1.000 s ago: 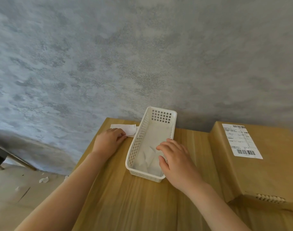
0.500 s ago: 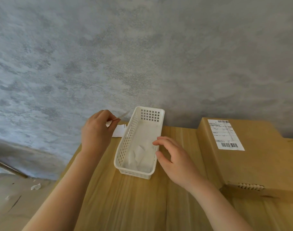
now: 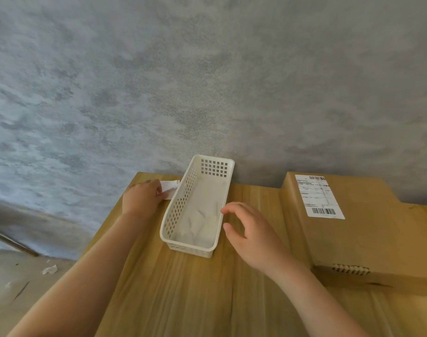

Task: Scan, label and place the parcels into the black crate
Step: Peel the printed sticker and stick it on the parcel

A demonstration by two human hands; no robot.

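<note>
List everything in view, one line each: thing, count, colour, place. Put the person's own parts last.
cardboard parcel: one, brown, right side of the table, against the wall
shipping label: one, white with black barcodes, on top of the parcel
basket: one, white perforated plastic, middle of the table, far end by the wall
paper pieces: several, white, lying inside the basket
paper slips: a few, white, on the table left of the basket
table: one, light wood, against the wall
wall: grey, mottled, behind the table
paper scraps: a few, white, on the floor at left
left hand: fingers on the paper slips
right hand: loosely curled, empty, beside the basket's right rim
</note>
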